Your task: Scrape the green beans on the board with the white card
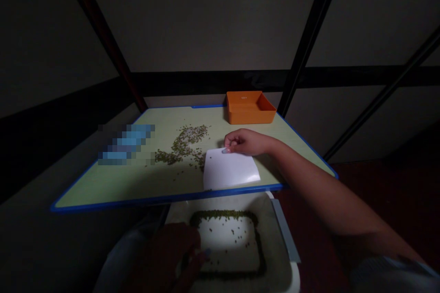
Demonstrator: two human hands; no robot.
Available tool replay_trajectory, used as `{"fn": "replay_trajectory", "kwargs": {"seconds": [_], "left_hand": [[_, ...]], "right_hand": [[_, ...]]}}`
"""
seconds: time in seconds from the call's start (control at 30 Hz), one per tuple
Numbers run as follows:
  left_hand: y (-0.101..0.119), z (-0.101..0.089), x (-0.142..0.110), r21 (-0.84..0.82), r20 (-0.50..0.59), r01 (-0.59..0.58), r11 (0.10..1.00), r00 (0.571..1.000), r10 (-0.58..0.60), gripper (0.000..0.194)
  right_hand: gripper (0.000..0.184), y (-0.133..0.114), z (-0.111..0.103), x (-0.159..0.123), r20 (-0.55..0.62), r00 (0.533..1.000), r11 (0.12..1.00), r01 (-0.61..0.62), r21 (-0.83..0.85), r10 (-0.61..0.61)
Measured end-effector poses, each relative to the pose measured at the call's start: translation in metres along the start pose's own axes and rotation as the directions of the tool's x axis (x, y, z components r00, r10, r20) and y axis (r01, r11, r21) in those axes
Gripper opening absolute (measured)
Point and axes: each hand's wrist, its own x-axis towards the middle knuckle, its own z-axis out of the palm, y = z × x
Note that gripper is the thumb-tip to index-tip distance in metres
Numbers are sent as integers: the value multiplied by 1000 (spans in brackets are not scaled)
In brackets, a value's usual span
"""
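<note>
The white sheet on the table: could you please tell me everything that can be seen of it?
The white sheet looks like thin, smooth paper or plastic, four-cornered and unmarked, with a shine at its near right corner. It is over the pale green tabletop, reaching almost to the blue rim, just right of scattered small grains. The right hand holds its far edge, thumb on top. One dark speck shows near its far left corner. Whether it lies fully flat is unclear.
</note>
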Motion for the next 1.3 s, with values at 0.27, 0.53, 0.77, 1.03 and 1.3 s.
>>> {"fn": "replay_trajectory", "kwargs": {"seconds": [0.27,0.53,0.77,1.03,1.3], "left_hand": [[-3,0,2,14,8,-12,1000,1000,12,18],[-3,1,2,-1,-18,-32,999,999,32,14],[-2,1,0,-13,-20,-21,1000,1000,21,17],[-3,3,-1,-15,-55,6,1000,998,-7,21],[-3,1,3,3,6,16,1000,1000,-16,21]], "right_hand": [[12,2,-5,-1,13,999,999,34,-28,-34],[18,1,-9,-4,14,999,999,36,-20,-36],[26,0,-25,-10,-268,961,997,73,1,-70],[16,5,-40,-17,-368,930,998,-41,-44,22],[8,8,-37,-14,-227,968,991,-124,-50,110]]}}
